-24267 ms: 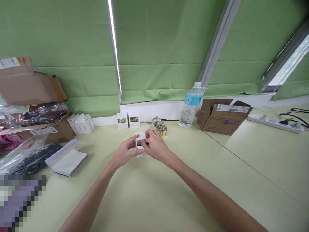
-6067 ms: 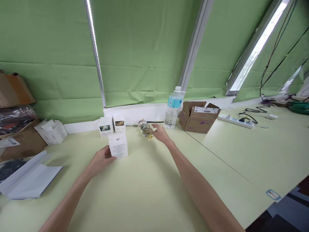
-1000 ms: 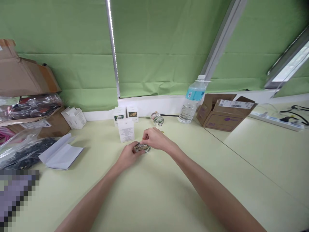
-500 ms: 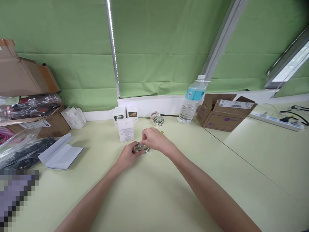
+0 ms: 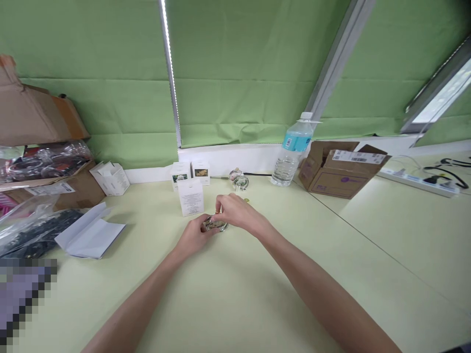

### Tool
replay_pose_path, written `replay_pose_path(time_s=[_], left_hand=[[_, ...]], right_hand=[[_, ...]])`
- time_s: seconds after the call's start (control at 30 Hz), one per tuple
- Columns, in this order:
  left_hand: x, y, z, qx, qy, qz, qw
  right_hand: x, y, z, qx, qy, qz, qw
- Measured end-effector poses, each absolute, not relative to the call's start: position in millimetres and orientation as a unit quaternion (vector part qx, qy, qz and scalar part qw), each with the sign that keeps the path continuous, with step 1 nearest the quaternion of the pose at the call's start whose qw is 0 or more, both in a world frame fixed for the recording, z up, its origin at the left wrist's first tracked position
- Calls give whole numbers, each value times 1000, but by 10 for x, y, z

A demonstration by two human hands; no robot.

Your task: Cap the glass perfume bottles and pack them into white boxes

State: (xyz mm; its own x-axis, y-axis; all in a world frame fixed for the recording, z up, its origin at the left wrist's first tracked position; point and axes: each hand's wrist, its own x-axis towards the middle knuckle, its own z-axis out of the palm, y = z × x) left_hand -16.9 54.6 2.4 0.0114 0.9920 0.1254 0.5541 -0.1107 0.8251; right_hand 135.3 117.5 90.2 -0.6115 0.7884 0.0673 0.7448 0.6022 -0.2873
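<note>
A small round glass jar (image 5: 215, 225) with something greenish inside rests on the pale green table (image 5: 235, 284). My left hand (image 5: 194, 234) curls round its left side. My right hand (image 5: 235, 214) pinches a tiny gold piece at the jar's top. Just behind stands a white carton (image 5: 190, 196) with printed text. Two smaller white picture boxes (image 5: 190, 172) stand by the wall, and another glass jar (image 5: 240, 180) sits to their right. A small gold cap (image 5: 247, 200) lies loose on the table beyond my right hand.
A water bottle (image 5: 290, 154) and an open brown box (image 5: 336, 172) stand at the back right, with a power strip (image 5: 415, 182) further right. At the left are flat white cartons (image 5: 88, 234), an open white box (image 5: 109, 178), plastic bags (image 5: 33, 230) and brown boxes (image 5: 55, 189).
Both hands stay on the glass jar. My right fingers have shifted slightly at its top over the last second; the jar remains in place on the table.
</note>
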Motion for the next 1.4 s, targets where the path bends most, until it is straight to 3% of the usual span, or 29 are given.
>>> replay_pose_path(time_s=[0.13, 0.3, 0.5, 0.73, 0.9, 0.97, 1.07, 1.4], left_hand=[[-173, 553, 11, 648, 595, 376, 292], [-195, 573, -29, 645, 600, 375, 288], [-209, 586, -71, 653, 598, 370, 280], [-211, 594, -91, 655, 594, 374, 279], [-211, 597, -96, 649, 597, 376, 284], [-204, 588, -78, 647, 596, 376, 291], [-192, 573, -47, 645, 596, 378, 293], [-187, 574, -41, 649, 593, 383, 285]], right_hand=[[1478, 1210, 1032, -417, -897, 112, 94], [1779, 1423, 1199, -476, -863, 52, 160], [1944, 1783, 859, -543, -835, 26, 82], [1913, 1910, 574, -521, -848, 62, 77], [1844, 1777, 868, -457, -873, 110, 129], [1790, 1631, 1023, -398, -880, 178, 190], [1700, 1370, 1193, -324, -893, 235, 204], [1463, 1084, 1117, -334, -927, 86, 147]])
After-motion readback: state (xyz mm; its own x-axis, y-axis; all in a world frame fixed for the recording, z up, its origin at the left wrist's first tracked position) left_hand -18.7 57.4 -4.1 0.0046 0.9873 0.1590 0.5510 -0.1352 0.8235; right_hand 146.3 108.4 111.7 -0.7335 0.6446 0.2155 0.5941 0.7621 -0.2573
